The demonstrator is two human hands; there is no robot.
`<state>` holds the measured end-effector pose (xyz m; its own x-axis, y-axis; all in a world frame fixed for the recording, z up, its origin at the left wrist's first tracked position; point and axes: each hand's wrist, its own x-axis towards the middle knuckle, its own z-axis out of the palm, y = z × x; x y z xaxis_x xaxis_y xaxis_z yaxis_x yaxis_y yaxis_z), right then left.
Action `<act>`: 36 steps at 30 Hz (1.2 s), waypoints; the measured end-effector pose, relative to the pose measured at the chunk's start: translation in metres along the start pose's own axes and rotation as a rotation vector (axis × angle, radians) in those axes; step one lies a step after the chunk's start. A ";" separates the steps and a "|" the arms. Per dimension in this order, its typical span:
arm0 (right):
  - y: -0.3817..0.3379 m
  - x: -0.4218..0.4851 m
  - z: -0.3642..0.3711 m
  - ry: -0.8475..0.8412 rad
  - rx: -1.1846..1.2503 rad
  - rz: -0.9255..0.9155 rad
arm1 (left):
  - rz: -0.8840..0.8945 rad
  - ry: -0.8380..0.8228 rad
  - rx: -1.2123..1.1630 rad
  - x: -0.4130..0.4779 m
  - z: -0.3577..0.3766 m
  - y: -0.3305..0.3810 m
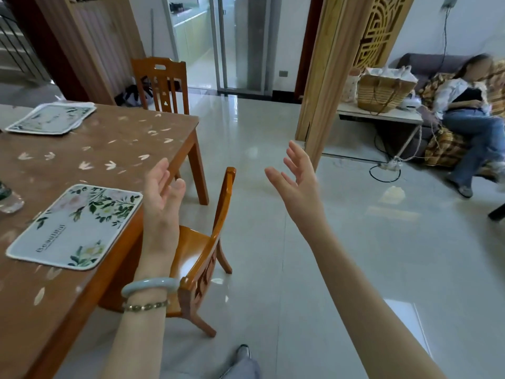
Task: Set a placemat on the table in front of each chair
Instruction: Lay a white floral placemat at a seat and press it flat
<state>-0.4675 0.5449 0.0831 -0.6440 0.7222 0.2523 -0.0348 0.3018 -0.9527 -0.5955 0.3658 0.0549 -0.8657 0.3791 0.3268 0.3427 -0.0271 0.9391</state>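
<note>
A floral placemat (73, 227) lies flat on the brown table (114, 149), near its right edge, in front of a wooden chair (207, 242) tucked under that side. Another placemat (50, 119) rests at the table's far left, seemingly on top of others. A second wooden chair (161, 83) stands at the far end. My left hand (164, 195) hovers open, palm up, just right of the near placemat and above the chair seat. Out over the floor, my right hand (296, 184) is raised with fingers spread. Both hold nothing.
A glass object (8, 198) sits at the table's left edge. A wooden pillar (328, 77) stands ahead on the right. Beyond it a person sits on a sofa beside a low table with a woven basket (382, 91). Cables (388, 170) trail on the tiled floor.
</note>
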 end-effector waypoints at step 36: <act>0.183 0.634 0.111 -0.374 0.019 0.001 | -0.104 0.406 0.087 0.502 0.227 -0.181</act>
<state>-0.9666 0.9889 0.0497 -0.8784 0.4446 0.1752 -0.0457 0.2868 -0.9569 -1.0091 0.7709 0.0245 -0.9647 -0.0202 0.2626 0.2604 0.0768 0.9624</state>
